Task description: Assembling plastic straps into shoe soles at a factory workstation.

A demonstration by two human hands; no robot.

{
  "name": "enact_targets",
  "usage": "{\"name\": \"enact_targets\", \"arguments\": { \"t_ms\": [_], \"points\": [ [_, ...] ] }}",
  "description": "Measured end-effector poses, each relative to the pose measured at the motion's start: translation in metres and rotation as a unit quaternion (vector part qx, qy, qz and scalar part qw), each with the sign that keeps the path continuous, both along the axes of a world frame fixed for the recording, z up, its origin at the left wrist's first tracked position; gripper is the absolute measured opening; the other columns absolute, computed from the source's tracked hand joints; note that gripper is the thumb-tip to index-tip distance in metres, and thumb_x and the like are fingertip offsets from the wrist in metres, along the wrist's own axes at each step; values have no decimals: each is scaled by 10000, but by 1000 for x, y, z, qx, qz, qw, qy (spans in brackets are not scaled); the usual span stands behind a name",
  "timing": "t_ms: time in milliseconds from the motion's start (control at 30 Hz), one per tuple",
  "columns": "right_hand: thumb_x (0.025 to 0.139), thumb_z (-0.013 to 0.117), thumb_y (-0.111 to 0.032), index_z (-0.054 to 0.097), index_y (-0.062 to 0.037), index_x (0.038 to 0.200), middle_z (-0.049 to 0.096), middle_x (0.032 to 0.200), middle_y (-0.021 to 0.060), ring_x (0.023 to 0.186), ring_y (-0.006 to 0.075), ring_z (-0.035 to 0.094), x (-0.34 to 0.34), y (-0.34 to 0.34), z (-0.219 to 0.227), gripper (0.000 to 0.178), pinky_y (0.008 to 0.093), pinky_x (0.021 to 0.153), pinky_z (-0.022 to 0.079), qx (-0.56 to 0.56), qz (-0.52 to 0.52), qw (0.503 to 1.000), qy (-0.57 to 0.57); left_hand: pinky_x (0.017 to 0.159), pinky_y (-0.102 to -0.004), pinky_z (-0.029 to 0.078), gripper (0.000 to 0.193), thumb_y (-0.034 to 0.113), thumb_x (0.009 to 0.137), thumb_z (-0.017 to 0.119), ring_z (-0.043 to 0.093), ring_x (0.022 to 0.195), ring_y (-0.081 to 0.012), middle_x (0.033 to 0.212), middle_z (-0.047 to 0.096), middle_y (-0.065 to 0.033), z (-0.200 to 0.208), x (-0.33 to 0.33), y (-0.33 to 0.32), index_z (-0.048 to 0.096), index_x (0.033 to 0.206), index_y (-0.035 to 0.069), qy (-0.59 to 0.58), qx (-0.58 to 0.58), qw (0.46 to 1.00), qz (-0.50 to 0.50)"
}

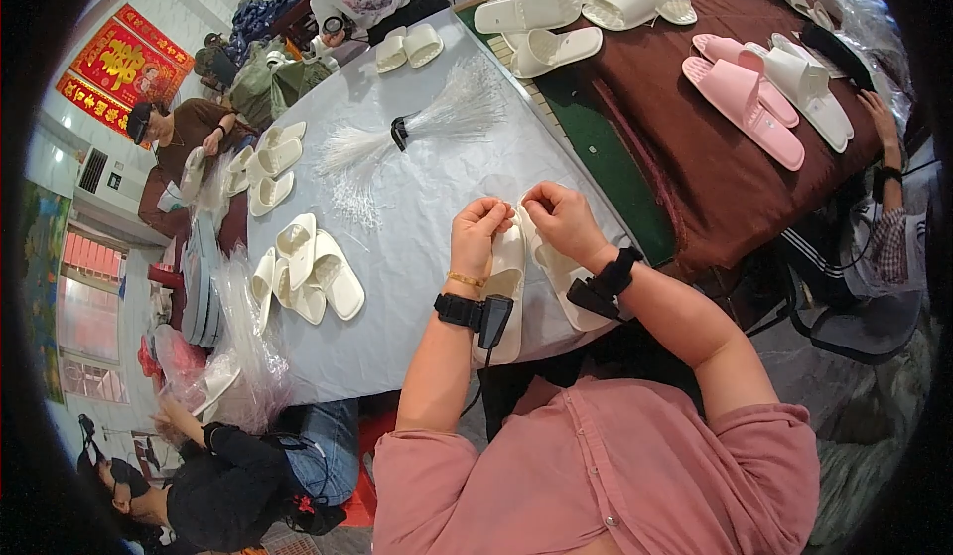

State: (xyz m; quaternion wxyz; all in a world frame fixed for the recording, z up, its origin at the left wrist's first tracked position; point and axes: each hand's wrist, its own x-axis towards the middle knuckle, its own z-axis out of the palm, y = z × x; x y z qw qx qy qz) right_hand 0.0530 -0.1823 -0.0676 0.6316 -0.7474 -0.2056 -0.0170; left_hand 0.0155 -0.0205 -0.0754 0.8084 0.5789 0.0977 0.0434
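Note:
A pair of cream-white slippers lies under my hands at the front edge of the table, the left slipper [508,282] beside the right slipper [558,269]. My left hand [478,237] is closed in a pinch above the far end of the left slipper. Close beside it, my right hand [568,221] pinches too, over the far end of the right slipper. What the fingertips hold is too small to make out. Farther off lies a bundle of thin clear plastic strands [447,118], bound at its middle by a black band [399,133].
A grey sheet [417,327] covers the table. More white slippers [310,269] are piled at the left, with another pair [409,49] at the far end. A brown-covered table [645,118] on the right bears white and pink slippers [745,103]. Clear plastic bags [243,346] and co-workers surround the tables.

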Motion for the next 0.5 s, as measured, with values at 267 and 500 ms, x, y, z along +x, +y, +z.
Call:
{"name": "enact_targets", "arguments": {
  "t_ms": [267,500],
  "points": [
    [811,578,-94,636,18,834,652,737,138,670,221,637,-2,0,4,129,317,622,492,-8,1,1000,-9,664,-201,468,59,52,894,582,563,696,-83,838,657,-57,0,0,0,629,893,18,4,21,1000,-14],
    [819,576,-99,628,19,843,643,738,134,664,225,621,-2,-1,3,131,325,614,480,-10,12,1000,-10,670,-203,467,79,79,879,606,580,724,-86,833,657,-52,7,-3,-2,642,898,12,13,64,997,-35]
  ]
}}
